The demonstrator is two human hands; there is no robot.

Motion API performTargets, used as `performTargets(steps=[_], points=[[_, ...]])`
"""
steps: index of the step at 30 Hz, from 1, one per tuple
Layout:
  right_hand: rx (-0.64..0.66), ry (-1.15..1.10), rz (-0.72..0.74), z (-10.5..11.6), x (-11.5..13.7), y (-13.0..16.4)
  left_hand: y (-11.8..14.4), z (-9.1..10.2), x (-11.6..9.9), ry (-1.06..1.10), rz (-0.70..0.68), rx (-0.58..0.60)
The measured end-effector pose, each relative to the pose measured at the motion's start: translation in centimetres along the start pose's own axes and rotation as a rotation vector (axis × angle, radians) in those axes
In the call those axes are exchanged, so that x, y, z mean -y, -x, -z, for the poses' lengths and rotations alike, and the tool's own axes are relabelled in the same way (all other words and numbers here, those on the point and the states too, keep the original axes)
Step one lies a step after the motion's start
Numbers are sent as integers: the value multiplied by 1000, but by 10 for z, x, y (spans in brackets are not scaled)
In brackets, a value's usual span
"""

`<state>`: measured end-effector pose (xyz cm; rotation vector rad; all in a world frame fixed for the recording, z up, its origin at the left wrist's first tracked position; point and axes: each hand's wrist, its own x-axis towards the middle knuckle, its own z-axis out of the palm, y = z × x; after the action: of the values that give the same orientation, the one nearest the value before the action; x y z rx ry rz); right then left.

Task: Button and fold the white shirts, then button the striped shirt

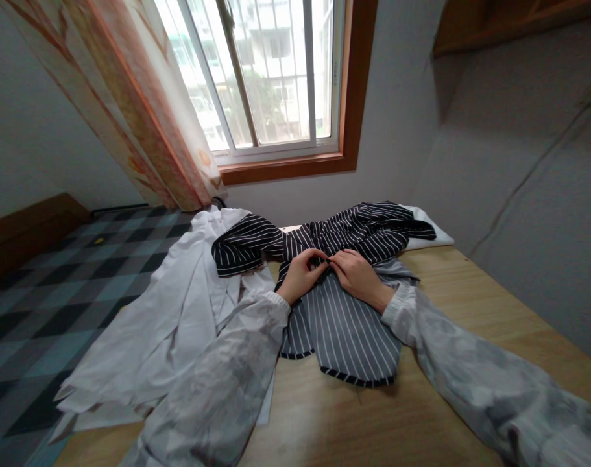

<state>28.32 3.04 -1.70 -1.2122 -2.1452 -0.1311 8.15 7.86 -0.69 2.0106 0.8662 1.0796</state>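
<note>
A black shirt with white stripes [373, 227] lies across the wooden table, its sleeves spread to both sides. Its lower part shows a greyer striped face [348, 331] and hangs toward me with a curved dark hem. My left hand [305, 274] pinches the shirt's cloth near the middle, thumb and forefinger together. Close against it, my right hand [356, 275] also has its fingertips closed on the same spot. Whatever small part sits between the fingertips is hidden.
White garments [178, 305] are heaped at the left, and another white cloth [429, 227] lies under the right sleeve. A checked bedspread [47, 311] is beyond the wooden table's [295, 415] left side. Behind are a window [276, 78], a curtain [139, 104] and, upper right, a wooden shelf [514, 29].
</note>
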Motion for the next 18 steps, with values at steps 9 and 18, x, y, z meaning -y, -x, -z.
performTargets(steps=[9,18], points=[[-36,44,-59,2,4,-1,2,0,-8,-70,-74,14],[-91,-23,-82,8,-3,-1,-2,3,-3,-143,-8,-113]])
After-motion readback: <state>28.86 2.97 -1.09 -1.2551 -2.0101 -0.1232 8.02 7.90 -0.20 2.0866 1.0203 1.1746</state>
